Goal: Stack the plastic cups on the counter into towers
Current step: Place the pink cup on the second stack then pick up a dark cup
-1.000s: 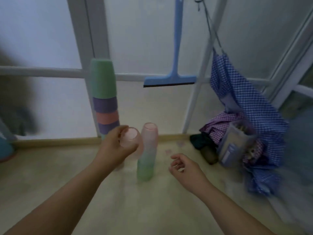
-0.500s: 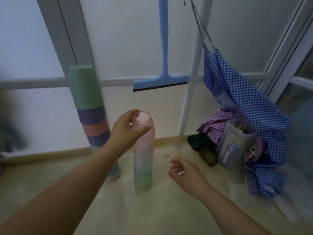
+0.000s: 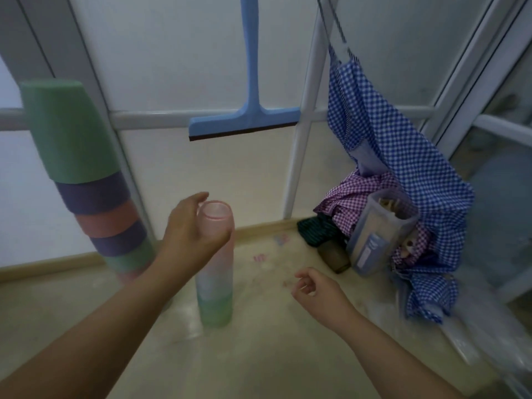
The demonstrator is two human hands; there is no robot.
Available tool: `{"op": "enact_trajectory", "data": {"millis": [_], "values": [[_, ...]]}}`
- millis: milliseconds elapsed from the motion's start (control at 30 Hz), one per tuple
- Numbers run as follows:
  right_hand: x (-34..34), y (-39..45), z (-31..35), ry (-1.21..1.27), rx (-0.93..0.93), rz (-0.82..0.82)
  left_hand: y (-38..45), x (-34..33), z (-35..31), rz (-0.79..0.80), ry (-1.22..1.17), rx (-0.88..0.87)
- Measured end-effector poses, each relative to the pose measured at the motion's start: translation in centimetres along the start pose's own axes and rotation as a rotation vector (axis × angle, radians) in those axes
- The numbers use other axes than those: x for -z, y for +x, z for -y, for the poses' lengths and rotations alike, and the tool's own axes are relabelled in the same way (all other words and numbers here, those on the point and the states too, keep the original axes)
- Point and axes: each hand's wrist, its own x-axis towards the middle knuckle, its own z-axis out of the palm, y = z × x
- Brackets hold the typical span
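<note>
Left hand [image 3: 191, 234] grips the top pink cup [image 3: 216, 223] of a translucent tower [image 3: 214, 286] standing on the counter [image 3: 259, 355]; its palm hides the cup's left wall. Right hand [image 3: 315, 289] hovers to the right, loosely curled, holding nothing. The opaque tower [image 3: 86, 182] behind the left forearm has its base hidden.

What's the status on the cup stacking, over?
Left hand grips pink top cup on translucent tower. Right hand idle, empty. Nothing blocking.
</note>
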Motion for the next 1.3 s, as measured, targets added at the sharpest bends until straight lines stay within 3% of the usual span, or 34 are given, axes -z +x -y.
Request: {"op": "enact_trajectory", "data": {"millis": [133,267,433,600,800,933,1100,1300], "values": [[2.7,2.2,-1.7,-0.037,-0.067,-0.003,0.2,-1.1,-3.5,-0.125,0.126,-0.3],[5.5,4.5,-4.0,-0.052,-0.114,-0.086,-0.3,-6.0,-5.9,0.066,0.018,-0.345],[7.6,7.8,-7.3,-0.14,-0.17,-0.09,-1.4,-14.2,-2.6,0.261,0.028,-0.124],[6.7,11.2,-10.0,-0.203,-0.202,-0.088,-1.2,-17.2,-0.2,0.283,0.078,0.012],[4.5,13.4,-11.3,-0.284,-0.225,-0.271,-1.5,-18.1,1.1,0.27,0.099,0.074],[4.2,13.2,-11.5,-0.182,-0.215,-0.237,-1.9,-18.3,1.1,0.29,0.12,0.08],[5.6,11.5,-8.2,-0.002,-0.071,-0.165,-1.5,-17.1,-0.6,0.26,0.09,0.01],[8.3,10.3,2.6,0.12,0.173,-0.051,0.5,-12.0,-5.3,0.159,0.075,-0.212]]}}
